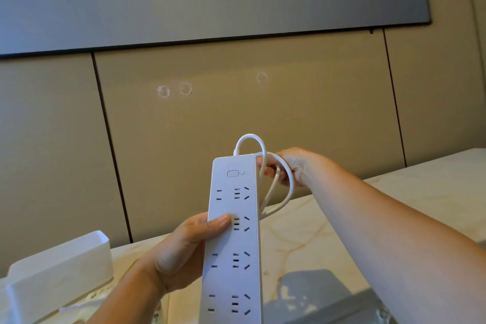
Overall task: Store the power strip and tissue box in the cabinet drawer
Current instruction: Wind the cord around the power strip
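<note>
Power strip (232, 239) held upright above table (420, 192), near centre. Left hand (181, 252) grip wraps its middle. Right hand (289, 166) grip pinches looped cable (249, 136) at far end. Tissue box (60, 271) on table, near left. Step, I judge: coiling cable. Next: keep loops tight, find drawer, not in view.

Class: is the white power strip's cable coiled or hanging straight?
Coiled: the white cable forms loops gathered in the right hand beside the white plastic power strip.
</note>
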Demonstrator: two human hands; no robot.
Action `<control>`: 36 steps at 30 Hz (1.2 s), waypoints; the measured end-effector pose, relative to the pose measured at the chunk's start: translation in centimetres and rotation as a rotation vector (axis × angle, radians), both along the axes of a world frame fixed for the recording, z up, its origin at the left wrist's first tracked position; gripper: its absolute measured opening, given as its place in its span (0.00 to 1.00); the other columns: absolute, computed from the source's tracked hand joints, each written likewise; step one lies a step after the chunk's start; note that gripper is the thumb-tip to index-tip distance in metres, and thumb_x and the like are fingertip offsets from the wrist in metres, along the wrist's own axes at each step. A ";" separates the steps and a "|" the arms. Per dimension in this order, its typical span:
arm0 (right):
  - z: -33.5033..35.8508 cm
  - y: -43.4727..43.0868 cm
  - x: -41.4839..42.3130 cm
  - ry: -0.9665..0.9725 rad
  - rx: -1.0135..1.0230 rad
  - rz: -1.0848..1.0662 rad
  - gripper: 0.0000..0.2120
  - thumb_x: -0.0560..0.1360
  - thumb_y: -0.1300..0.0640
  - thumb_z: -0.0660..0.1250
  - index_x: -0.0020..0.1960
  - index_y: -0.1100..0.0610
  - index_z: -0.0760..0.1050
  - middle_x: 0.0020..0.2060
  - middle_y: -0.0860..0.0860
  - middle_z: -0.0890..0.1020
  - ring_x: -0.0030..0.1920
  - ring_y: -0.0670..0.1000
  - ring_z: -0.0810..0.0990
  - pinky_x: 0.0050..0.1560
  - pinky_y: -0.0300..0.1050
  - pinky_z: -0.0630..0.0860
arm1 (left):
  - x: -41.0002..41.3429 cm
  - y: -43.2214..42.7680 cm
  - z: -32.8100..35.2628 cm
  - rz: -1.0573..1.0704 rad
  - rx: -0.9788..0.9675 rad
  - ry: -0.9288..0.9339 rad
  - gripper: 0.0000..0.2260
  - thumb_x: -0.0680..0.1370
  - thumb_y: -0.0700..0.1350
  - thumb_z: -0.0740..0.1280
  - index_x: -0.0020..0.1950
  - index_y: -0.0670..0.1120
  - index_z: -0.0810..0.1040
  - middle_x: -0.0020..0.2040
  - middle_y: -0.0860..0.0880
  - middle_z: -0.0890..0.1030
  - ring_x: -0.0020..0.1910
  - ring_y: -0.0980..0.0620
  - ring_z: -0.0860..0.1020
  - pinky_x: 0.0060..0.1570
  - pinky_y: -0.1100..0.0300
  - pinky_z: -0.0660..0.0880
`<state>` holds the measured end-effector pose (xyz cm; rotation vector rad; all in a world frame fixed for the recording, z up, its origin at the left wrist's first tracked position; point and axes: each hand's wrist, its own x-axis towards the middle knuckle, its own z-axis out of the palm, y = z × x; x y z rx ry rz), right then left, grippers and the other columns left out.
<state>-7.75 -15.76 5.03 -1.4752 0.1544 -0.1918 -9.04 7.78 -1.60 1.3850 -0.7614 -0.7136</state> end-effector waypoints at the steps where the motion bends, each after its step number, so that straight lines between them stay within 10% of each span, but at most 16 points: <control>1: -0.2 -0.1 0.0 0.000 0.003 -0.002 0.09 0.73 0.65 0.70 0.34 0.61 0.78 0.17 0.51 0.76 0.15 0.43 0.73 0.15 0.29 0.62 | 0.0 -0.2 -0.1 -0.010 -0.004 0.009 0.27 0.66 0.49 0.77 0.59 0.36 0.79 0.56 0.33 0.79 0.48 0.39 0.82 0.50 0.47 0.79; 14: -0.2 -1.2 0.0 -0.022 0.124 0.052 0.04 0.76 0.65 0.67 0.44 0.66 0.79 0.20 0.53 0.80 0.19 0.47 0.79 0.16 0.32 0.69 | 0.7 -1.6 0.8 -0.065 0.036 0.028 0.25 0.64 0.49 0.79 0.56 0.37 0.81 0.52 0.36 0.82 0.46 0.41 0.83 0.47 0.49 0.80; 24: 0.1 -2.0 1.3 -0.095 0.170 0.050 0.14 0.76 0.67 0.66 0.31 0.64 0.79 0.22 0.53 0.81 0.20 0.47 0.79 0.26 0.38 0.80 | 1.2 -2.4 0.8 -0.024 0.005 -0.032 0.23 0.61 0.51 0.80 0.50 0.41 0.84 0.47 0.39 0.83 0.42 0.43 0.83 0.43 0.51 0.80; 36: -9.5 1.3 -0.5 -0.066 0.491 0.099 0.09 0.77 0.66 0.57 0.46 0.65 0.76 0.31 0.57 0.84 0.27 0.51 0.82 0.29 0.40 0.79 | 2.5 -2.3 2.7 0.205 -0.011 -0.167 0.15 0.71 0.50 0.65 0.53 0.43 0.79 0.45 0.42 0.83 0.41 0.44 0.83 0.46 0.50 0.77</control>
